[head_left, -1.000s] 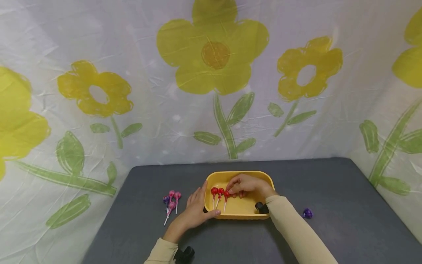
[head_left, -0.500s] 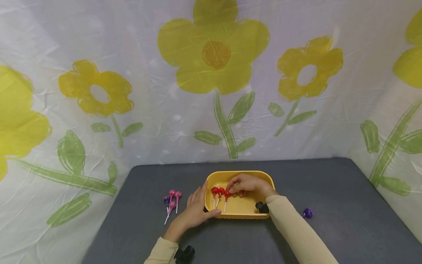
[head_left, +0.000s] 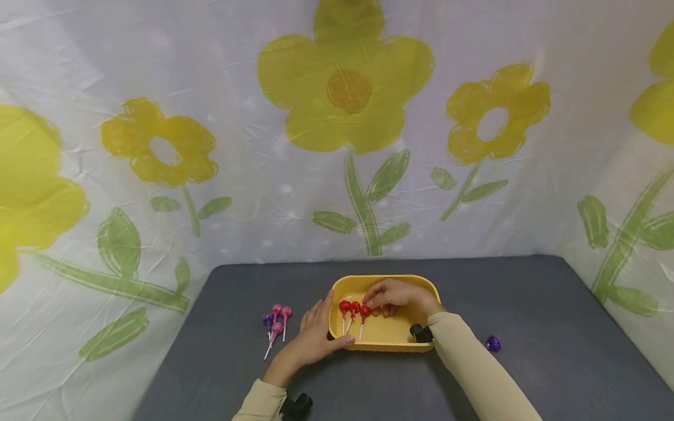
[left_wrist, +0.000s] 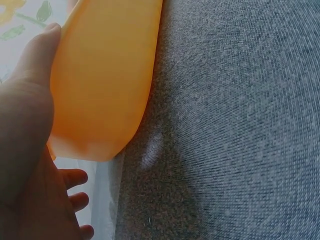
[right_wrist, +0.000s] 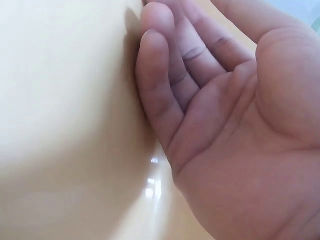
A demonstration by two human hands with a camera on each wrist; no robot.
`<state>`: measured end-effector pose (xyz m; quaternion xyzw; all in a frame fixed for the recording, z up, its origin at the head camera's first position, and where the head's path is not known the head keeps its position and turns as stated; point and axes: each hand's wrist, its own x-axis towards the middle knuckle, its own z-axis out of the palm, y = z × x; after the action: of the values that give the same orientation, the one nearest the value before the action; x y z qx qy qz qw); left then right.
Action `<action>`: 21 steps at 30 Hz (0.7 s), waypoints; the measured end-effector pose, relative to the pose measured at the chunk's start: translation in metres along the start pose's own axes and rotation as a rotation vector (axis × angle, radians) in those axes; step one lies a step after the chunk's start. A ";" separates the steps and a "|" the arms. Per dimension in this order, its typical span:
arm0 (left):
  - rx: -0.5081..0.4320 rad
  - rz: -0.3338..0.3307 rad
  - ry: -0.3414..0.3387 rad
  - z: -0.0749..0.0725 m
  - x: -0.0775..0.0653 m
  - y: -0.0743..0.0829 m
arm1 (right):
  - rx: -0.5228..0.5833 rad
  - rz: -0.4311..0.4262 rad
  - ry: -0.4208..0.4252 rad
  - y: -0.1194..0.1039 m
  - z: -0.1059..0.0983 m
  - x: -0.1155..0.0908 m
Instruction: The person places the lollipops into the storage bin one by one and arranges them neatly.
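Note:
A yellow tray [head_left: 400, 347] holds 3 red lollipops, lying side by side with their sticks toward the front. My right hand [head_left: 395, 294] reaches inside it and pinches the head of the rightmost red lollipop [head_left: 365, 311]. The other red lollipops [head_left: 344, 306] lie just left of that one. In the right wrist view the curled fingers [right_wrist: 155, 75] sit against the tray's inner surface, and no lollipop shows there. My left hand [head_left: 315, 328] rests along the tray's left end, thumb on the front rim and fingers stretched along the side, as the left wrist view also shows.
Left of the tray, a small group of pink and purple lollipops [head_left: 277, 328] lies on the dark grey table [head_left: 368, 386]. One purple lollipop [head_left: 493, 343] lies to the right, beside the right sleeve [head_left: 474, 362]. A flower-printed curtain [head_left: 253, 222] stands behind the table.

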<state>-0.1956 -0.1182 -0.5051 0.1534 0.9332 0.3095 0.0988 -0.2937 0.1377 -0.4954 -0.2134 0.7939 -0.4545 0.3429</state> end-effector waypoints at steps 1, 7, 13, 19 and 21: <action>0.002 0.000 -0.002 0.000 0.000 0.000 | -0.002 0.006 -0.006 0.000 0.000 0.000; -0.006 0.006 -0.002 -0.002 -0.002 0.000 | -0.040 0.063 -0.009 -0.006 -0.008 -0.002; -0.012 -0.003 0.000 -0.002 -0.001 0.000 | -0.136 0.032 0.018 -0.020 -0.021 -0.016; -0.011 -0.008 0.002 -0.002 0.000 0.000 | -0.122 -0.044 0.051 -0.032 -0.032 -0.044; -0.011 -0.007 0.001 -0.001 -0.001 0.000 | -0.117 -0.077 0.075 -0.035 -0.035 -0.055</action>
<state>-0.1951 -0.1188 -0.5042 0.1492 0.9320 0.3146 0.1003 -0.2817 0.1768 -0.4336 -0.2465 0.8226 -0.4278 0.2822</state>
